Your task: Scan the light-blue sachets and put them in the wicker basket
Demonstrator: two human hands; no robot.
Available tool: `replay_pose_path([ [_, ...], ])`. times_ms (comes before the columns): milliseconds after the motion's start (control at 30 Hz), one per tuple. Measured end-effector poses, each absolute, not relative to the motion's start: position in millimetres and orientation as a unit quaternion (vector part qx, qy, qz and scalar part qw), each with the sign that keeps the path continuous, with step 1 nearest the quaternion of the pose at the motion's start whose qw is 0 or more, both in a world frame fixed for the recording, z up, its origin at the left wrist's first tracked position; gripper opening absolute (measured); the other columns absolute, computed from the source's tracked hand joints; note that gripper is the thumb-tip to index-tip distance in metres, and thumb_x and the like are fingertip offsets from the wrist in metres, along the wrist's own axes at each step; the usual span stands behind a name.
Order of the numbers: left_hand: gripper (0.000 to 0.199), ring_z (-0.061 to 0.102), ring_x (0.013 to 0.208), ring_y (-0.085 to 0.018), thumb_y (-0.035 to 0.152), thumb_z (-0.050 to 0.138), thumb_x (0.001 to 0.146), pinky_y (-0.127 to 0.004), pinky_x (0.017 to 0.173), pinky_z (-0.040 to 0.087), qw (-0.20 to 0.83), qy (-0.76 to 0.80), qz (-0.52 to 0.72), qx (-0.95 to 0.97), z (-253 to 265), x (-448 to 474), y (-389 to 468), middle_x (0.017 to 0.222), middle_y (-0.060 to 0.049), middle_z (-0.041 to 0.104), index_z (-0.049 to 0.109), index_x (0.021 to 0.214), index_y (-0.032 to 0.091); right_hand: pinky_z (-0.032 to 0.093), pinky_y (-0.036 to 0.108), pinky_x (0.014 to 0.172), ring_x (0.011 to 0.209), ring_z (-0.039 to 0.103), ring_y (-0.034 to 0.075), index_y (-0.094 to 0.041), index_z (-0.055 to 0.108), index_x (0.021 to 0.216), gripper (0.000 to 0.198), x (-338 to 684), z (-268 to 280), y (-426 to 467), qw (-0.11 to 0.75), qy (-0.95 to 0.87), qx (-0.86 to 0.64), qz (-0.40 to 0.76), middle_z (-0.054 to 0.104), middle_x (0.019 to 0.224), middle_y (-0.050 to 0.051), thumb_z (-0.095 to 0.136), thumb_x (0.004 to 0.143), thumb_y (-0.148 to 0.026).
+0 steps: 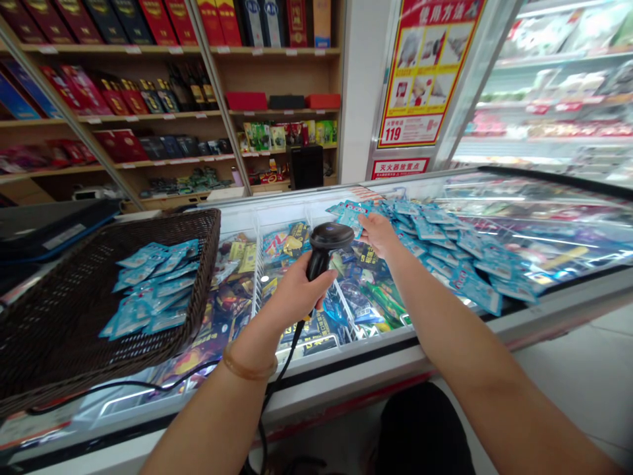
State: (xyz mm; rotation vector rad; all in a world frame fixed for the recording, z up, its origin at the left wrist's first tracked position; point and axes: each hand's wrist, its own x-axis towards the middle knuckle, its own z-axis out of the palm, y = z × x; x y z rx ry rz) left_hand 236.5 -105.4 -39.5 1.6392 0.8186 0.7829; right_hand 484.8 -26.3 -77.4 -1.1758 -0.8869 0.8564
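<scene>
My left hand (301,290) is wrapped round the handle of a black barcode scanner (330,236), whose cable runs down past the freezer's front edge. Just beyond the scanner head, my right hand (380,234) pinches a light-blue packet (352,218); whether it is one or several is hard to tell. Right of that hand, a big heap of similar blue packets (445,244) lies on the glass freezer top. More blue packets (153,284) rest inside a dark brown wicker basket (210,264) on the left.
The chest freezer (346,377) holds colourful frozen goods in white wire dividers (258,277) under its glass. Shelves (277,49) with boxes and bottles stand behind, beside a red and yellow poster (428,72). A black cable (133,384) crosses the left front. A lit display case (554,99) stands at right.
</scene>
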Motion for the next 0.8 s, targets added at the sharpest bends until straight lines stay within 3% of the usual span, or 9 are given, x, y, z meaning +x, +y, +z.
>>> replay_pose_path([
  [200, 0.030, 0.047, 0.037, -0.010, 0.042, 0.070, 0.081, -0.022, 0.041, 0.036, 0.564, 0.332, 0.320, 0.685, -43.2, 237.6, -103.1, 0.049, 0.006, 0.052, 0.054, 0.095, 0.021, 0.058, 0.030, 0.066, 0.054, 0.058, 0.011, -0.024, 0.040, 0.070, 0.049, 485.4, -80.0, -25.5, 0.655, -0.385, -0.523, 0.385, 0.048, 0.051, -0.009, 0.081, 0.069, -0.051],
  [400, 0.032, 0.047, 0.037, -0.009, 0.048, 0.069, 0.080, -0.021, 0.038, 0.036, 0.607, 0.392, 0.414, 0.554, -22.9, 233.3, -102.7, 0.054, 0.005, 0.053, 0.052, 0.084, 0.021, 0.061, 0.035, 0.070, 0.066, 0.068, 0.017, -0.023, 0.044, 0.073, 0.030, 453.7, -70.7, -20.3, 0.651, -0.347, -0.495, 0.458, 0.062, 0.061, -0.003, 0.073, 0.079, -0.031],
  [567, 0.034, 0.049, 0.041, -0.008, 0.047, 0.072, 0.076, -0.021, 0.038, 0.040, 0.572, 0.423, 0.519, 0.474, 8.0, 191.5, -98.9, 0.061, 0.004, 0.055, 0.053, 0.082, 0.020, 0.061, 0.035, 0.075, 0.061, 0.066, 0.015, -0.020, 0.051, 0.072, 0.018, 373.4, -26.6, 1.6, 0.613, -0.366, -0.442, 0.544, 0.063, 0.059, -0.002, 0.061, 0.084, -0.011],
  [800, 0.031, 0.050, 0.043, -0.008, 0.042, 0.073, 0.073, -0.021, 0.036, 0.042, 0.503, 0.462, 0.613, 0.398, 19.1, 110.3, -99.9, 0.064, 0.005, 0.056, 0.053, 0.084, 0.020, 0.059, 0.034, 0.080, 0.066, 0.065, 0.014, -0.019, 0.056, 0.073, 0.016, 231.3, 11.8, 43.4, 0.522, -0.438, -0.424, 0.596, 0.059, 0.057, -0.002, 0.066, 0.084, -0.012],
])
